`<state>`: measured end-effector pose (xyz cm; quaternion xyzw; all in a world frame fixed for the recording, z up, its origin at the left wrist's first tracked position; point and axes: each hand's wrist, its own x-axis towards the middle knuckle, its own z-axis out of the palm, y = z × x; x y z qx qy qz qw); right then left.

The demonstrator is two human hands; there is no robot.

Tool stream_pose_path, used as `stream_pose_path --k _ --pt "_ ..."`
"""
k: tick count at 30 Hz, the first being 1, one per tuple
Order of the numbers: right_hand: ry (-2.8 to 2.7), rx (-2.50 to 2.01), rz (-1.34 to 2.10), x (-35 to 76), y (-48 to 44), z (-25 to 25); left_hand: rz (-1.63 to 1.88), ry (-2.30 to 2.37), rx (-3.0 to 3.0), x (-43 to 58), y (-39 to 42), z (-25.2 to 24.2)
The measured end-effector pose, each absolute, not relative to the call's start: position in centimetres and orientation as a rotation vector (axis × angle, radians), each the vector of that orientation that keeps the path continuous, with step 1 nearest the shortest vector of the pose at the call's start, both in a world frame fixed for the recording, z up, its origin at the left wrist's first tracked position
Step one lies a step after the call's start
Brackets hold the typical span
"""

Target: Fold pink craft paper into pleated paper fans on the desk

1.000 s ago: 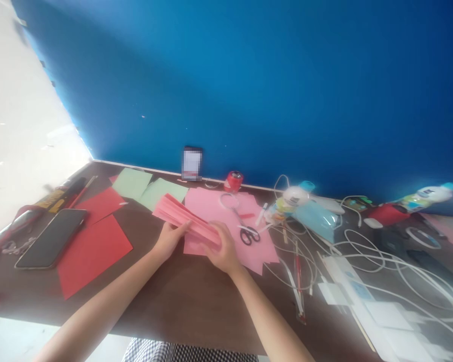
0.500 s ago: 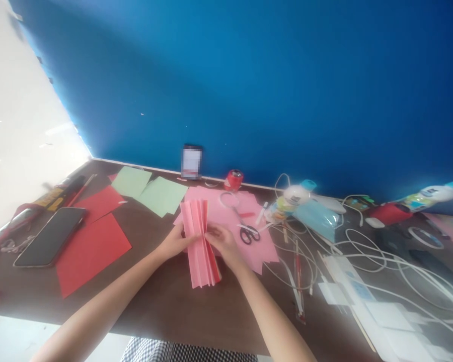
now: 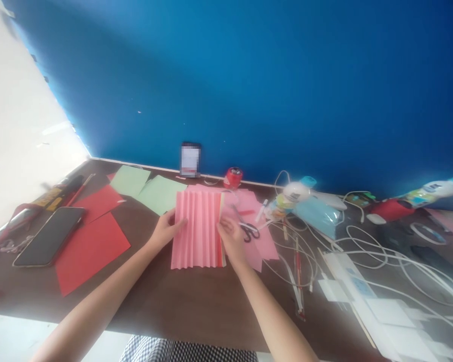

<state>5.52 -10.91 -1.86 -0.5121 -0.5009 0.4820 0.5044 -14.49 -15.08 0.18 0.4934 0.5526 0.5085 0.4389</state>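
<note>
A pink accordion-pleated paper (image 3: 198, 231) is spread upright between my two hands, its folds running up and down. My left hand (image 3: 167, 231) grips its left edge, thumb on the front and fingers behind. My right hand (image 3: 231, 234) pinches its right edge, where a red strip and a pale yellowish strip show. Behind it lie pink sheets (image 3: 270, 246), partly covered by the paper and my right hand. Scissors (image 3: 251, 232) with dark handles rest on those sheets, just right of my right hand; their blades are partly hidden.
Red sheets (image 3: 94, 251) and a phone (image 3: 49, 236) lie on the left, with green sheets (image 3: 162, 193) behind. A propped phone (image 3: 191, 160) and a red container (image 3: 233, 177) stand by the blue wall. Glue bottles (image 3: 296, 193), cables and a power strip (image 3: 357, 281) crowd the right.
The pleated paper has gone from a narrow gathered bundle to a wider spread sheet. My hands have moved apart, and the red and yellowish strips now show along its right edge.
</note>
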Motion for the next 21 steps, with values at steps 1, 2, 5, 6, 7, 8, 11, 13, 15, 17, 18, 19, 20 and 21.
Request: stream_pose_path --k 1,2,5,6,7,8,11,13,15,17,18,19,20,21 --pt "-1.214 -1.244 1.139 5.7 -10.7 -2.0 1.270 1.400 1.220 -14.7 -15.0 0.2" --pt "-1.224 -1.249 1.116 5.8 -10.6 -2.1 1.274 1.429 1.211 -14.9 -14.9 0.2" --pt "-1.260 -1.262 1.069 6.1 -10.2 -2.5 1.255 1.503 1.192 -15.6 -14.5 0.0" --pt "-1.267 -1.265 1.057 6.1 -10.1 -2.5 1.249 1.522 1.190 -15.8 -14.5 0.0" --pt "-1.270 -1.267 1.051 6.2 -10.1 -2.5 1.249 1.539 1.185 -15.9 -14.4 -0.1" --pt "-1.267 -1.267 1.053 6.2 -10.1 -2.5 1.254 1.547 1.177 -15.9 -14.4 -0.2" --pt "-1.224 -1.264 1.125 6.1 -10.2 -2.2 1.275 1.487 1.125 -15.6 -14.4 -0.4" --pt "-1.190 -1.263 1.245 5.8 -10.5 -1.8 1.286 1.411 1.092 -15.1 -14.6 -0.5" --pt "-1.179 -1.247 1.385 5.4 -11.0 -1.4 1.309 1.391 1.070 -14.4 -14.8 -0.6" --pt "-1.181 -1.223 1.496 5.0 -11.6 -1.0 1.311 1.401 1.060 -13.8 -15.0 -0.6" --pt "-1.176 -1.221 1.524 4.8 -11.8 -0.9 1.301 1.402 1.058 -13.6 -15.2 -0.5" --pt "-1.173 -1.226 1.543 4.6 -12.1 -0.7 1.282 1.391 1.060 -13.4 -15.3 -0.4" --pt "-1.170 -1.236 1.556 4.4 -12.4 -0.6 1.258 1.371 1.066 -13.3 -15.5 -0.2" --pt "-1.167 -1.244 1.563 4.3 -12.7 -0.5 1.235 1.355 1.075 -13.1 -15.6 0.0"
